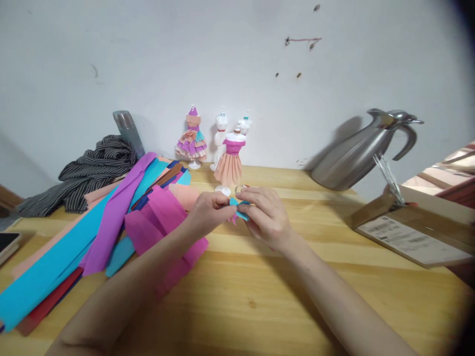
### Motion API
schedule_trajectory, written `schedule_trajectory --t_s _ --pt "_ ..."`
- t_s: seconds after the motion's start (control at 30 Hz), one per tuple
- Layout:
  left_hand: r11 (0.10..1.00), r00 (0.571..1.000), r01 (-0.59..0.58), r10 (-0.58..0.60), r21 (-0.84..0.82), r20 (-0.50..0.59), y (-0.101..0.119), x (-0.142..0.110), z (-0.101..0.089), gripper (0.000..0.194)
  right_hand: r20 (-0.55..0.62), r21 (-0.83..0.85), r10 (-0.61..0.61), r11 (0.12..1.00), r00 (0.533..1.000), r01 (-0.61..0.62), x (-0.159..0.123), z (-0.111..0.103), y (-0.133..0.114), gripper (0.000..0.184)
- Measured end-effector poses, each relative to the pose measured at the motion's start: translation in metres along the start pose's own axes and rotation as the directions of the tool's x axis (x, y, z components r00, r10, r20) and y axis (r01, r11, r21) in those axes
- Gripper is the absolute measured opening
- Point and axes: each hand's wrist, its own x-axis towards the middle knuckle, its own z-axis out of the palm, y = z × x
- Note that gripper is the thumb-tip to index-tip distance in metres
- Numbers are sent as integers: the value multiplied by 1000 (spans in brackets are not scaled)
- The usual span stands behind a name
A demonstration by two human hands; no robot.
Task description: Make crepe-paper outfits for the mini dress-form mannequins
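Observation:
Both of my hands meet above the middle of the wooden table. My left hand pinches one end of a small folded blue paper piece with a bit of pink under it. My right hand grips the other end of the same piece, fingers curled round it. Just behind my hands stands a small mannequin in a pink and peach paper dress. A small ring-shaped thing peeks out behind my right fingers.
A heap of coloured crepe paper strips covers the left of the table. Behind are a mannequin in a layered dress, two bare white mannequins, a striped cloth, a steel bottle, a steel jug, a cardboard box and a phone.

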Motion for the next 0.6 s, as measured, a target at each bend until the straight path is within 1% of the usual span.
schedule_trajectory --t_s 0.17,0.3,0.47,0.53,0.6 --pt "977 989 130 -140 -170 -47 3 -1 1 23 -30 -2 -23 1000 999 23 0 1 -1 13" --pt "940 973 198 -223 -279 -61 1 -1 4 21 -60 0 -12 1000 998 12 0 2 -1 14" --pt "893 968 206 -245 -401 -48 -4 -1 7 21 -69 14 15 1000 998 -14 1 0 -2 15" --pt "891 970 201 -240 -408 -46 -2 -1 8 22 -56 26 46 999 997 -44 2 -1 -3 16" --pt "907 972 189 -228 -377 -60 1 -2 7 22 -46 34 73 997 996 -71 3 -3 -3 16"
